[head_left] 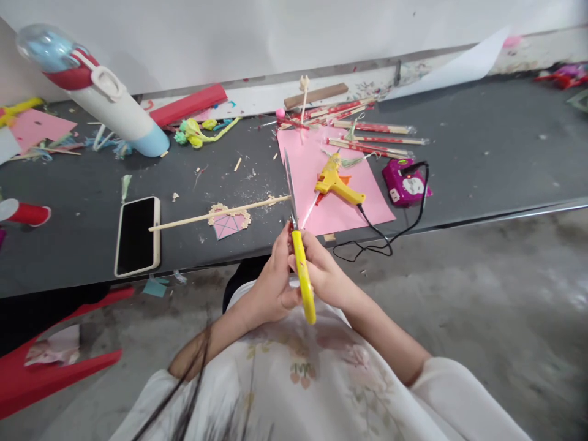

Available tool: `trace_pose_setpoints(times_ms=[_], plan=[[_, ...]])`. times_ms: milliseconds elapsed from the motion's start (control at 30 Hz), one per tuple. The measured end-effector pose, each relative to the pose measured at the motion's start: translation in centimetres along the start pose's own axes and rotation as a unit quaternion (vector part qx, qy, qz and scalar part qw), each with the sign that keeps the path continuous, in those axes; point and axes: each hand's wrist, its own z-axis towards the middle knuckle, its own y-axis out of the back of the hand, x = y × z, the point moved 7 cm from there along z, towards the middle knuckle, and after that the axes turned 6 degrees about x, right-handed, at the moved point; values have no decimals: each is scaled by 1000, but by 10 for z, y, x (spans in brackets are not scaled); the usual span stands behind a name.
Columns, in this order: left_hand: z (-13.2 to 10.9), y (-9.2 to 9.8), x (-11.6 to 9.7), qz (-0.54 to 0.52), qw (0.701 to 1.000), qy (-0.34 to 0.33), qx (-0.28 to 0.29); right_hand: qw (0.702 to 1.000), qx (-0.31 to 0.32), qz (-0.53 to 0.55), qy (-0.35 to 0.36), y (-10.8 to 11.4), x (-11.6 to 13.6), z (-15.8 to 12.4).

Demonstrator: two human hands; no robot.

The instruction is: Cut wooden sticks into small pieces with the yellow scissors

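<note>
Between the palms, grips yellow-handled scissors point(304, 283), left hand point(269, 285) and right hand point(328, 275) both closed tight; beyond the knuckles, hot glue gun point(337, 184).

Even soft daylight, warped blurry edges

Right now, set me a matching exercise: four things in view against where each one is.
1 scissors
2 glue gun
3 phone
4 bottle

A on the pink paper
B flat near the table front edge
C held by left hand and right hand
D on its side, far left

Pairs: 1-C, 2-A, 3-B, 4-D.
</note>
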Motion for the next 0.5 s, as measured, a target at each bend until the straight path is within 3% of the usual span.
trace_pose_setpoints(times_ms=[100,167,233,300,433,500], plan=[[-1,18,-10,43,999,-11,-23,998,-16,-57,-14,9,3,-5],[-3,40,-16,118,988,-6,-98,991,-38,-125,-30,17,4,-8],[-4,61,-23,231,957,-12,-177,983,-43,-174,-40,22,4,-11],[-1,73,-25,329,919,-29,-214,982,-29,-179,-44,22,2,-13],[16,70,-2,401,908,-21,-119,991,12,-117,-68,16,-9,-13],[21,69,6,416,902,-13,-110,994,27,-74,-80,14,-16,-12]])
